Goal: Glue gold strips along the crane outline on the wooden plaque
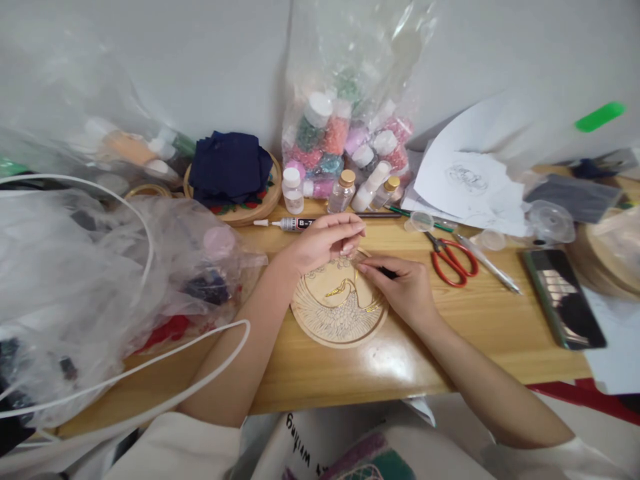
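Note:
A round wooden board (pixel 327 325) with a line drawing of a bird lies on the table, gold wire along parts of its neck and wing. Over the board's top edge is my left hand (pixel 331 241), its fingers curled inward toward the thumb; what they hold, if anything, is too small to make out. My right hand (pixel 403 287) rests at the board's right side, thumb and index finger pinched on a thin gold wire (pixel 356 277) that reaches down to the drawing. A dark object shows partly beneath the right fingers.
Behind the board stand small bottles (pixel 342 190) and a glue tube (pixel 293 224). Red-handled pliers (pixel 454 261), a pen (pixel 490 265) and a phone (pixel 564 299) lie to the right. Plastic bags (pixel 75 267) and a white cable (pixel 200 341) fill the left.

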Available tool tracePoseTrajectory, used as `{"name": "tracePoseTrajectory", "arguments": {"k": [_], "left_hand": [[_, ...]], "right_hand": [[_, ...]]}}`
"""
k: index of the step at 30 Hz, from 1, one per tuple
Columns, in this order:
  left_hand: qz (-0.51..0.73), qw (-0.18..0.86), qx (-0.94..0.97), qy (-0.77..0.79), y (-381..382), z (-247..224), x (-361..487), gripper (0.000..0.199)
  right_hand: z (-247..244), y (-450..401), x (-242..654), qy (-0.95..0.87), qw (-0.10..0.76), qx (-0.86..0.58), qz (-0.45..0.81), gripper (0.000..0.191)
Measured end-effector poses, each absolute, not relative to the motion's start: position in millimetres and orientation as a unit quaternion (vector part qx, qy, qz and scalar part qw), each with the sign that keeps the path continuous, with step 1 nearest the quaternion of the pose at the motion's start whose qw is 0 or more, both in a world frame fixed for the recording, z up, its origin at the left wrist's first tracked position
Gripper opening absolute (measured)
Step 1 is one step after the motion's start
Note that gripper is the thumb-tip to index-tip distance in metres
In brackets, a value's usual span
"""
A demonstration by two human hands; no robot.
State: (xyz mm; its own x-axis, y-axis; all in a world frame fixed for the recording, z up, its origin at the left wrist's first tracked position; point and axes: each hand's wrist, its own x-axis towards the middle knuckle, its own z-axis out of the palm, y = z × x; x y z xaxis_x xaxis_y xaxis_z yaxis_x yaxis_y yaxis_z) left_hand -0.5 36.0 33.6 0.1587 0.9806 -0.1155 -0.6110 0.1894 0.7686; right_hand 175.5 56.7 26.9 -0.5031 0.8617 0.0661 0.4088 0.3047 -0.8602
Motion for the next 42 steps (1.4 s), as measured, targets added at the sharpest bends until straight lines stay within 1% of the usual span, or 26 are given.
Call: {"name": "tracePoseTrajectory", "arguments": {"k": [31, 38, 42], "left_hand": [[0.57, 0.706, 0.284, 0.308, 36, 34, -1, 0.013], [0.566, 0.703, 0.282, 0.324, 36, 34, 0, 0.015], [0.566, 0.696, 0.284, 0.338, 35, 35, 0, 0.017]], "right_hand": [[32, 62, 182, -0.764, 0.249, -0.381, 0.457, 0.011], [35, 66, 185, -0.756, 0.253, -0.37, 0.478, 0.011], [37, 67, 187, -0.742, 0.274, -0.367, 0.489, 0.014]]}}
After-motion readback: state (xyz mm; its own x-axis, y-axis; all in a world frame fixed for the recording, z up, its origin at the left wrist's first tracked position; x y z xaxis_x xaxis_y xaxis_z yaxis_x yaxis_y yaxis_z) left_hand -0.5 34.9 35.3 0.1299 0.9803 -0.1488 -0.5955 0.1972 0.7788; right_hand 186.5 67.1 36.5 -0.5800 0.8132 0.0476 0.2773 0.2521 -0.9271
